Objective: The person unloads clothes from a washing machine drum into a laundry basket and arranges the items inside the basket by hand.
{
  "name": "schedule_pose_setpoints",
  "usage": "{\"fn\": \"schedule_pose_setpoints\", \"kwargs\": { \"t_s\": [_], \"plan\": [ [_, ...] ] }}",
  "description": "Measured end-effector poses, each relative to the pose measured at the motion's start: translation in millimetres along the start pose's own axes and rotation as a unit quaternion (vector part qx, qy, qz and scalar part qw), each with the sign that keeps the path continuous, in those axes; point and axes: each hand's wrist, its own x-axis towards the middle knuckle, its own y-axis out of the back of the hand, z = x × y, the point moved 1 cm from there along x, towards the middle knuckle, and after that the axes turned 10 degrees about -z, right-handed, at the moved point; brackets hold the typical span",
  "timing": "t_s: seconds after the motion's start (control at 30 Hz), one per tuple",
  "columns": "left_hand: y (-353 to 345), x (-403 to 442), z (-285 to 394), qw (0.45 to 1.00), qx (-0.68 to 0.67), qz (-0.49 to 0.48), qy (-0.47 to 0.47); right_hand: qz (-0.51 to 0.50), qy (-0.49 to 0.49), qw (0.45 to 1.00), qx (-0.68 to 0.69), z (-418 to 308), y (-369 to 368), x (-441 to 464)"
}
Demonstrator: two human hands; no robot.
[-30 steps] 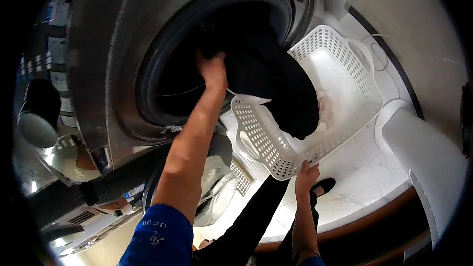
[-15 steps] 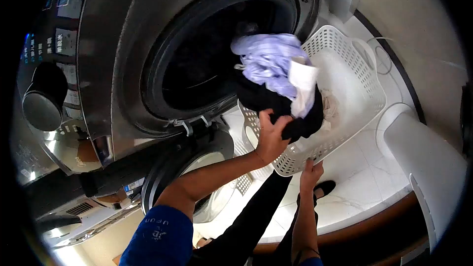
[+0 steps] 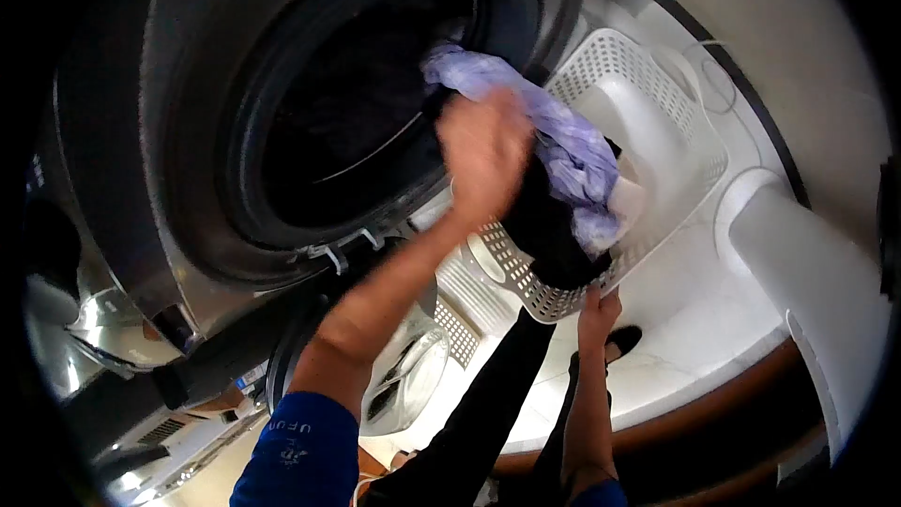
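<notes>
My left hand [image 3: 488, 145], blurred by motion, is over the lavender garment [image 3: 568, 145] in front of the drum opening. Its fingers are too smeared to show whether they grip the cloth. That garment stretches from the drum's rim into the white laundry basket [image 3: 709, 174], on top of a black garment [image 3: 540, 211]. A whitish cloth piece [image 3: 627, 202] lies at its lower end. With closed fingers, my right hand [image 3: 598, 312] holds the basket's near rim. The washing machine drum [image 3: 347, 103] is dark inside, and its contents cannot be made out.
The machine's round door [image 3: 310, 319] hangs open at its hinge [image 3: 343, 252], below the opening. A second pale perforated basket [image 3: 458, 330] is on the floor under the first. To the right stands a white curved fixture [image 3: 798, 263], with a thin cable [image 3: 723, 84] near the wall.
My left hand has moved up and left from the black garment to the lavender one. The clothes have dropped lower into the basket and spread out. My right hand stays on the rim.
</notes>
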Motion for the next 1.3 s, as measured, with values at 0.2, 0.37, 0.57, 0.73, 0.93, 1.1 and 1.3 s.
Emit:
{"fn": "schedule_pose_setpoints", "kwargs": {
  "t_s": [0.2,0.37,0.57,0.73,0.93,1.1,1.3],
  "plan": [
    [-25.7,53.7,-123.1,0.89,-0.253,-0.074,0.371,-0.004,-0.012,1.0,-0.009,12.9,3.2,8.2],
    [-3.2,1.1,-34.3,0.912,-0.362,0.068,0.181,0.004,0.012,1.0,-0.013,19.2,3.4,11.6],
    [-54.5,-121.3,77.0,0.888,-0.327,-0.318,0.065,-0.015,0.028,0.999,0.013,25.4,1.3,19.7],
    [-60.6,-83.9,54.4,0.891,-0.368,-0.257,0.064,-0.032,0.008,0.998,0.05,50.2,3.5,21.4],
    [-41.3,41.0,-105.1,0.957,0.181,0.113,0.198,0.002,0.017,1.0,0.001,59.0,6.4,38.5],
    [-14.1,50.7,-260.1,0.855,0.331,0.012,0.399,0.014,0.018,1.0,-0.019,54.4,10.2,43.8],
    [27.8,65.2,-314.0,0.889,0.172,-0.168,0.391,-0.012,-0.023,1.0,-0.003,65.7,14.0,44.7]
  ]
}}
